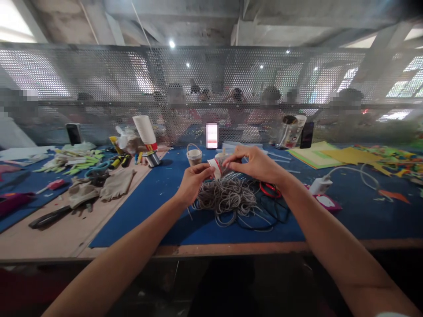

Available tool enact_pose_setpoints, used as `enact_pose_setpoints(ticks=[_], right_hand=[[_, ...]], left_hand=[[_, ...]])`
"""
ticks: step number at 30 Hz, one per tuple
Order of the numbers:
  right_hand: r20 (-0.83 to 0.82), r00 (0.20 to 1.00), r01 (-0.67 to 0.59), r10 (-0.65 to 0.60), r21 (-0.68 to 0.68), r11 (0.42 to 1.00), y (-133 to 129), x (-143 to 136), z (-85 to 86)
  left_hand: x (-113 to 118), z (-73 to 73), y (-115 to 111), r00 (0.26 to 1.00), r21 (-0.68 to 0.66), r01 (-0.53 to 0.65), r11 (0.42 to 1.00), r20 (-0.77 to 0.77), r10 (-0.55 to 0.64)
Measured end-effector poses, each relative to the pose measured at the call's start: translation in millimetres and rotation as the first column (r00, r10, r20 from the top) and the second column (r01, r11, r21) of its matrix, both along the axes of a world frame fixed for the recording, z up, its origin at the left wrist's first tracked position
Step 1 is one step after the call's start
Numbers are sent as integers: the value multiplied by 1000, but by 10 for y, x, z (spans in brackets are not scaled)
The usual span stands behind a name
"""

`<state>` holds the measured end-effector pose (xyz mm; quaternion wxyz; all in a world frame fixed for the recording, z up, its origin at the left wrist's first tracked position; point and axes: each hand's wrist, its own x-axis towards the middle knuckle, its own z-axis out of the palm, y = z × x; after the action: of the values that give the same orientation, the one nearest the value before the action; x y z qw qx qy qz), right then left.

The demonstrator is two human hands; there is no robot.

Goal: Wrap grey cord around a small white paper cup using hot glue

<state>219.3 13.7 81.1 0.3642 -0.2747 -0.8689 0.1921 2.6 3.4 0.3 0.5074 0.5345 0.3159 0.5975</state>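
From where I stand, the person's left hand has its grip narrowed on a small white paper cup with a red band, holding it tilted above the worktop covered in blue. The right hand meets the cup from the other side, fingertips bent in close against it; I cannot tell whether that grip pinches the cup, a strand or neither. Just below both grips lies a loose, tangled heap of thin grey cord. Red looped handles sit near the heap, below the right grip, with a thin black cable curling nearby.

Beyond the left grip stands a small pale cup-shaped basket with an arched handle; farther off to its left, a tall stack of white paper cups leans over. Straight ahead of the grips, a phone with a lit screen stands upright. Well to the right of the right grip is a white plug-in charger, with yellow and green sheets spread behind it.
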Motion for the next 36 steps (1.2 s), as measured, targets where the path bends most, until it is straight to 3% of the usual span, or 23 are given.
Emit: enact_pose_setpoints(ticks=[4,8,20,36], right_hand=[[97,994,-39,42,-29,999,-77,88,89],[2,1000,27,-27,48,999,-101,56,72],[-100,982,182,-161,272,945,-44,-150,-89],[-152,964,256,-217,326,910,-9,-155,-113]], left_hand=[[-2,-4,13,997,0,-73,997,-16,73],[12,7,2,992,25,-109,994,-55,110],[31,54,-78,982,96,-87,992,-162,101],[48,73,-106,974,77,-68,995,-210,83]])
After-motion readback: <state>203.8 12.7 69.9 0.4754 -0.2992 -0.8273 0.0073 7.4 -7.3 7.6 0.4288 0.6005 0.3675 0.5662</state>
